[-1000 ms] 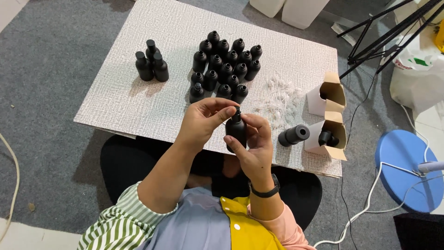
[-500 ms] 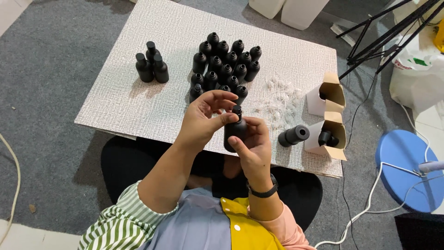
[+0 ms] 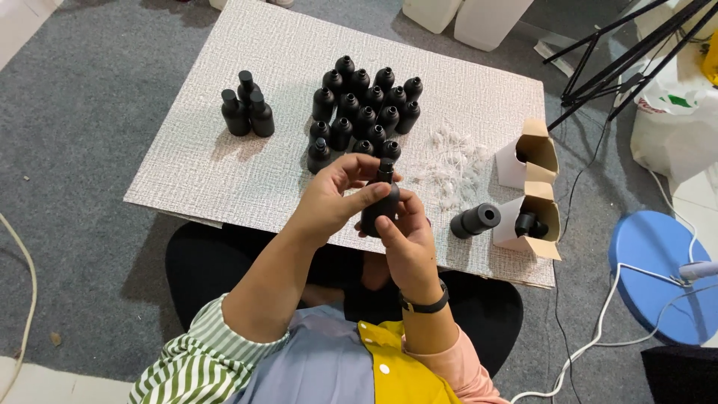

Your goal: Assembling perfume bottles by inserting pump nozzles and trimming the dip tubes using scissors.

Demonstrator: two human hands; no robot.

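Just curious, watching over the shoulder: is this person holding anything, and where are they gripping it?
Yes, a small black bottle. The right hand wraps its body from below; the left hand pinches near its neck and top.

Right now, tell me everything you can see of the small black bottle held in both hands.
The small matte black bottle looks like plastic, with a round body, sloped shoulder and narrow neck. It is held roughly upright above the near edge of the pale textured board. The right hand wraps its body from below and behind. The left hand reaches across, its fingers pinching at the neck top. Whether a cap or insert sits there is hidden.
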